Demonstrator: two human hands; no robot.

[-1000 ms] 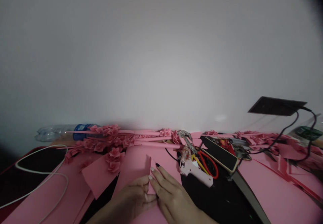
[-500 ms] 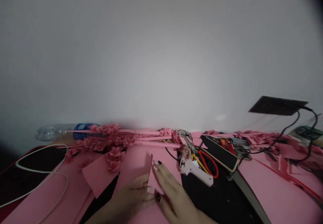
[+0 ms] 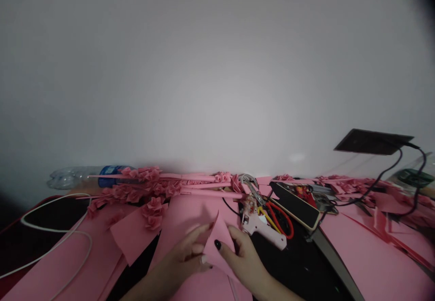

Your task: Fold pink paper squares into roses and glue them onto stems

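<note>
I have a small piece of pink paper [image 3: 220, 229] up between my hands, in front of me and over a long pink sheet [image 3: 183, 212] that lies on the dark surface [image 3: 285, 269]. One corner of the paper points up and away from me, and the piece stands tilted rather than flat.

My right grip [image 3: 247, 259] is pinching it: the thumb, with its dark nail, lies across the near face, and the fingers go round the right edge to the back. My left grip [image 3: 183, 258] is half curled at the left edge, fingers behind and thumb low in front. I can't tell whether it truly pinches the paper or only steadies it.

I judge the step in hand to be shaping or turning this piece with both hands. Whether it already has a crease, I can't make out. The next move, I'd say, calls for a secure right pinch and a light left touch, so that the edges can be lined up without buckling the paper.

The glue gun [image 3: 267, 235] lies just beyond my right hand, near the black phone [image 3: 299, 208]. Pink paper flowers [image 3: 153, 215] lie beyond my left, by a loose pink square [image 3: 134, 237].
</note>
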